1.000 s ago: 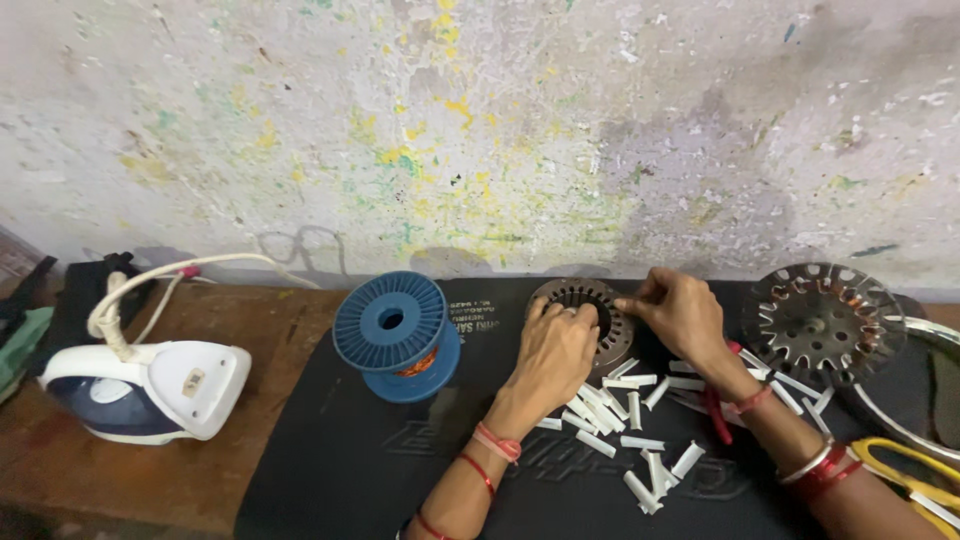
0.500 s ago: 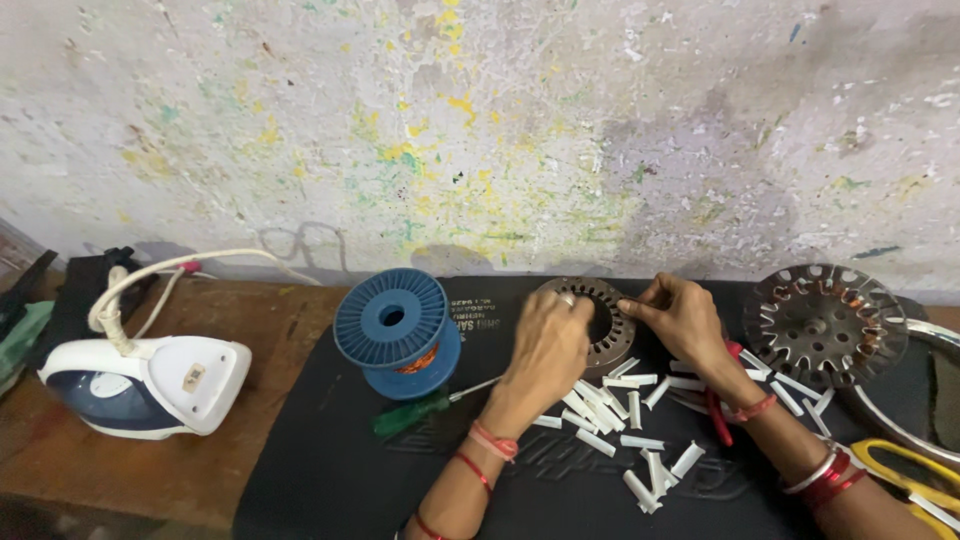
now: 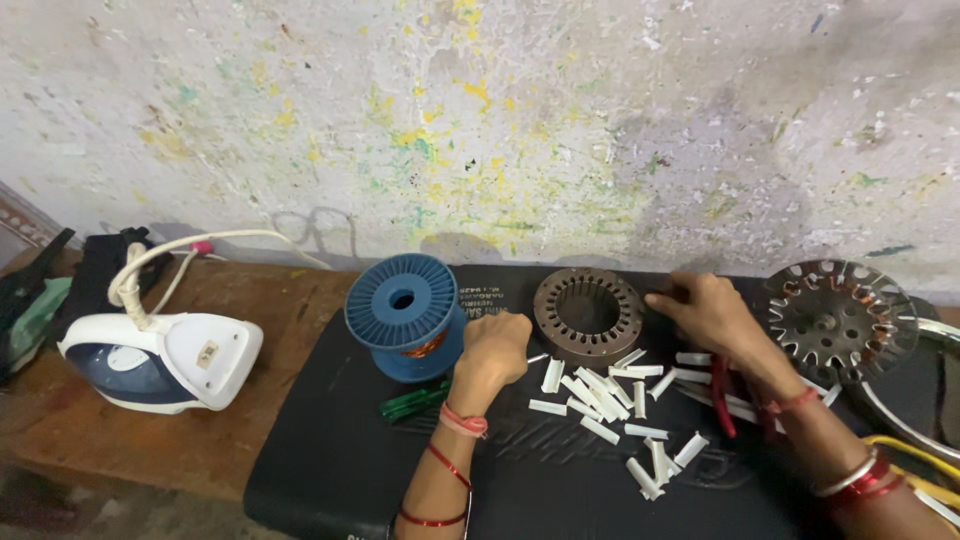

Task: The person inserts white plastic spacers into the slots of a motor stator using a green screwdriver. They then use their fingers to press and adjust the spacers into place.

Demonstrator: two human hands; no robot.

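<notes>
1. Black mat [image 3: 330, 450] covers the counter [image 3: 200, 440].
2. Blue spool [image 3: 404, 312] stands left of the ring.
3. Slotted metal ring [image 3: 587, 315] lies flat between both hands.
4. Right hand [image 3: 708, 310] curls fingers at the ring's right rim.
5. Left hand [image 3: 494, 352] is fisted just beside the ring; grip unclear.
6. White paper strips [image 3: 610, 395] scattered below.

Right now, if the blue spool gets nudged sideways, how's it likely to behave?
The blue spool rests tilted on its round flange on the black mat, so it could roll or rock. Little copper wire shows on its core, so it is probably light and shifts easily. The left hand sits just beside it and the green-handled tool lies below, which might stop it.
</notes>
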